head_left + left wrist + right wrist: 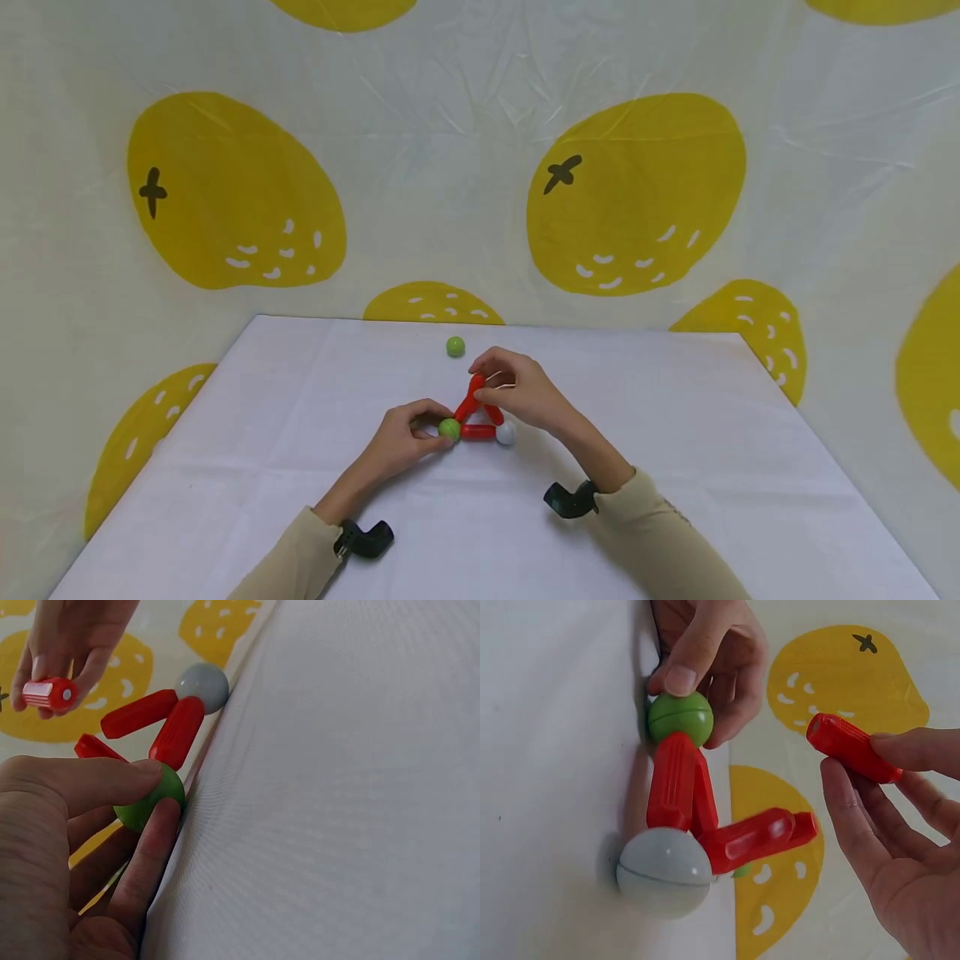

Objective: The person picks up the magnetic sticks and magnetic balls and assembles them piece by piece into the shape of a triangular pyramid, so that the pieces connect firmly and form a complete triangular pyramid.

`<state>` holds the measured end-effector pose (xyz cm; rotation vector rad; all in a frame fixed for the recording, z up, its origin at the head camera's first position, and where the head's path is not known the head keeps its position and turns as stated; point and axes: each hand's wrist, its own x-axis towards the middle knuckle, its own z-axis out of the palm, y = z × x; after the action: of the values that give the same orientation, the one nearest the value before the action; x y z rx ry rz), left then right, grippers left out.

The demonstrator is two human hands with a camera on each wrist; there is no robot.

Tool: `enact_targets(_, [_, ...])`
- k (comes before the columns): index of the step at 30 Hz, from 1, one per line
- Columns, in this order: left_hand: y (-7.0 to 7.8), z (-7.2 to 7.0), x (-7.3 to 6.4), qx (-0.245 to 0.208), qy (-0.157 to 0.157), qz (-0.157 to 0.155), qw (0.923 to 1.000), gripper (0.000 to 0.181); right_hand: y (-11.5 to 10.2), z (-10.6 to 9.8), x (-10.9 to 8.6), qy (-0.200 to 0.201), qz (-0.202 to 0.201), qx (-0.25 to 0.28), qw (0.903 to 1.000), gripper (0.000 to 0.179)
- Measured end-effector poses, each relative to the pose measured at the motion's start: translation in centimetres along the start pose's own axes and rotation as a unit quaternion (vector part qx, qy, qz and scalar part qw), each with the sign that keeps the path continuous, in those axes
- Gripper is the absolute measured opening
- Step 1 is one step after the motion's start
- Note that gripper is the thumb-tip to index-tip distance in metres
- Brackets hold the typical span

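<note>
My left hand (401, 437) pinches a green ball (681, 720) between thumb and fingers, low at the white tabletop. A red ribbed rod (671, 784) joins that ball to a white ball (664, 881), which rests on the table. Another red rod (754, 836) sticks out from the white ball, and one more red rod (97, 748) rises from the green ball, partly hidden by my thumb. Above these, my right hand (528, 392) holds a separate loose red rod (851, 748) between thumb and fingertips; its pale round end shows in the left wrist view.
A second green ball (455, 347) lies near the table's far edge, beyond both hands. The white-covered table (315, 375) ends at a hanging sheet (435, 167) printed with yellow fruit. Dark wrist-worn pieces (367, 539) sit at both cuffs.
</note>
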<state>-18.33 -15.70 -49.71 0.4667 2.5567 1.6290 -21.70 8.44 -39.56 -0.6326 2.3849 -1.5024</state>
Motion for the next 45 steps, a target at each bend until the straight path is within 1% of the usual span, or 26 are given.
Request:
enact_targets(5, [0.0, 0.0, 0.0, -0.004, 0.007, -0.005, 1.0000, 0.032, -0.3, 0.7, 0.0, -0.002, -0.016, -0.034, 0.9993, 0.020])
enact_targets(10, [0.1, 0.0, 0.1, -0.004, 0.011, -0.002, 0.9999, 0.031, -0.5, 1.2, -0.1, -0.003, -0.033, -0.073, 0.9968, 0.015])
enact_targets(16, [0.0, -0.1, 0.1, -0.003, 0.011, 0.000, 0.9999, 0.031, -0.5, 1.9, -0.1, 0.007, -0.060, -0.132, 0.9893, 0.014])
enact_targets(21, [-0.1, -0.1, 0.2, -0.007, 0.010, 0.010, 0.9999, 0.031, -0.3, 2.4, -0.2, 0.017, -0.060, -0.165, 0.9844, 0.016])
enact_targets(24, [-0.1, -0.1, 0.2, -0.009, 0.007, 0.016, 0.9998, 0.031, -0.3, 2.6, -0.2, 0.018, -0.054, -0.174, 0.9831, 0.016])
enact_targets(26, [-0.2, -0.1, 0.2, -0.012, 0.006, 0.016, 0.9998, 0.031, -0.2, 2.7, -0.1, 0.019, -0.051, -0.177, 0.9827, 0.016])
enact_targets(31, [-0.2, -0.2, 0.3, -0.012, 0.005, 0.009, 0.9999, 0.031, 0.0, 2.9, 0.0, 0.020, -0.056, -0.183, 0.9813, 0.016])
enact_targets(39, [-0.2, -0.1, 0.2, -0.011, 0.008, 0.010, 0.9999, 0.030, 0.1, 3.1, 0.0, 0.026, -0.065, -0.193, 0.9786, 0.015])
enact_targets(45, [-0.4, 0.0, 0.3, -0.007, 0.008, 0.007, 0.9999, 0.031, 0.3, 3.0, 0.0, 0.041, -0.057, -0.200, 0.9773, 0.013])
